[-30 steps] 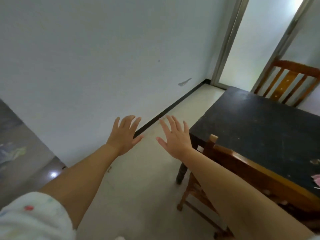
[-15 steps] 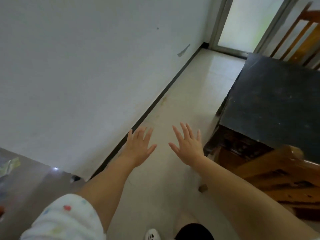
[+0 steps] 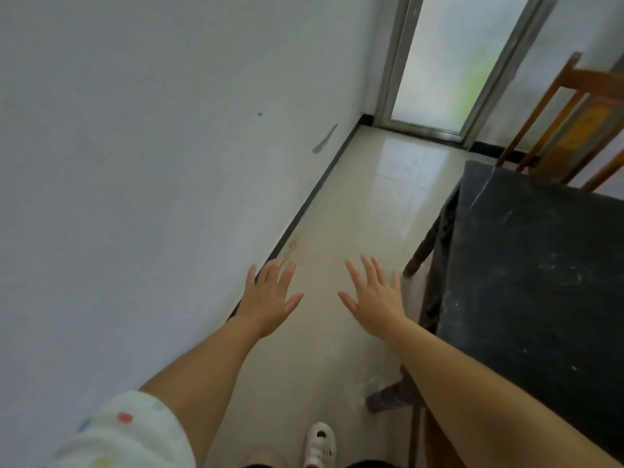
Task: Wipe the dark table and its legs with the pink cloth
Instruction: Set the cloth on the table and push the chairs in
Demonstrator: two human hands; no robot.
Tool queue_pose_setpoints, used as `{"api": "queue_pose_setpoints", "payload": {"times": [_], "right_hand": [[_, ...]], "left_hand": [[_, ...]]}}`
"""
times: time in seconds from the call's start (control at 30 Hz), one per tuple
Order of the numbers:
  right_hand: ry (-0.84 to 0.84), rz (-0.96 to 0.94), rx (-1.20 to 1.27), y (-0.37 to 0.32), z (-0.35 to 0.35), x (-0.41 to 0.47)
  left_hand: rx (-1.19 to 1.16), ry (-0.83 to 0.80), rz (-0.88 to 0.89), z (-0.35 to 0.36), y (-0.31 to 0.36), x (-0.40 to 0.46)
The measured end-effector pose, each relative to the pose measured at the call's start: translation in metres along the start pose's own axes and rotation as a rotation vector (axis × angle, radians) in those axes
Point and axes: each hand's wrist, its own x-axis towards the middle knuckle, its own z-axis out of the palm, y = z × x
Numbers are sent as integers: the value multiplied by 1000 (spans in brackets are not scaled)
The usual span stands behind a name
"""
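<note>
— So, what's around you?
— My left hand (image 3: 270,300) and right hand (image 3: 374,300) hang spread, holding nothing. Dark table (image 3: 540,282) at my right, wooden chair (image 3: 574,123) behind it.
— And the room?
— White wall (image 3: 135,163) left, pale tiled floor (image 3: 354,231), glass door (image 3: 449,62) ahead.

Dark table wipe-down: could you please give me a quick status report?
Left hand and right hand open, empty, over the floor. Dark table at right, untouched. Pink cloth not in view. Nothing in the way.

The view now runs along the floor (image 3: 354,231) beside the dark surface (image 3: 540,265); the near chair and pink cloth are gone from sight.
</note>
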Motion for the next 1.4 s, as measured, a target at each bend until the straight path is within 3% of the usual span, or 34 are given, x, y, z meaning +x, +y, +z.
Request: {"api": "queue_pose_setpoints", "payload": {"times": [0.27,0.6,0.87,1.17,1.4], "right_hand": [[11,94,-20,45,-36,168],[84,380,30,118,-104,372],[84,563,52,225,-136,489],[125,624,58,395,-215,626],[145,722,94,510,-238,708]], "left_hand": [[-27,-16,93,-15,-27,190],[10,-36,337,-63,-46,467],[26,-65,543,-79,14,660],[4,-20,586,-116,106,883],[41,-44,712,-121,196,1034]]}}
